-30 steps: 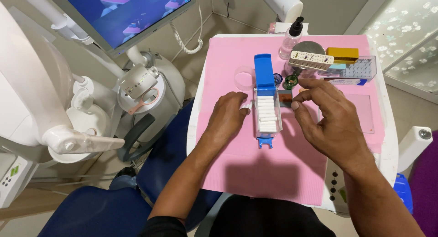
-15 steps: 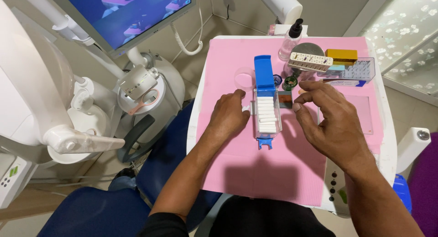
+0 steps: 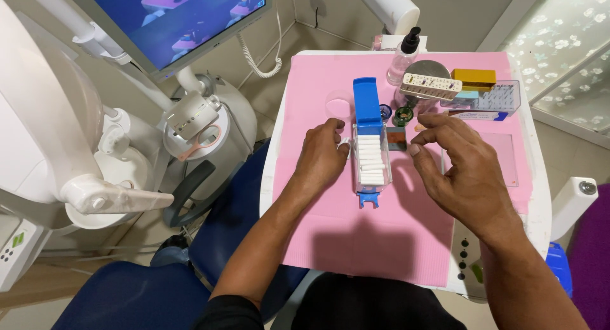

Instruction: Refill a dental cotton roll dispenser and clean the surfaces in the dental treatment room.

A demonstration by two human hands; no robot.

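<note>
Where the frame begins at the far left, a white dental unit arm (image 3: 95, 196) and a tilted monitor (image 3: 178, 19) stand beside a blue chair (image 3: 222, 241). Next comes the tray table (image 3: 537, 196), covered by a pink sheet (image 3: 318, 88). On the sheet the left hand (image 3: 321, 161) lies palm down, fingers loosely curled and close together, their tips touching the left wall of the cotton roll dispenser (image 3: 370, 149). That dispenser, a clear box with a blue lid raised at its far end and a blue foot at its near end, lies lengthwise at the middle of the sheet, filled with white cotton rolls (image 3: 372, 161). Just right of it the right hand (image 3: 460, 171) hovers, thumb and forefinger drawn narrow near each other; whether they pinch anything cannot be told. Beyond the hands stand a pump bottle (image 3: 406, 50), a white perforated block (image 3: 431, 85), a yellow box (image 3: 473, 78) and a clear bur holder (image 3: 499, 98).
</note>
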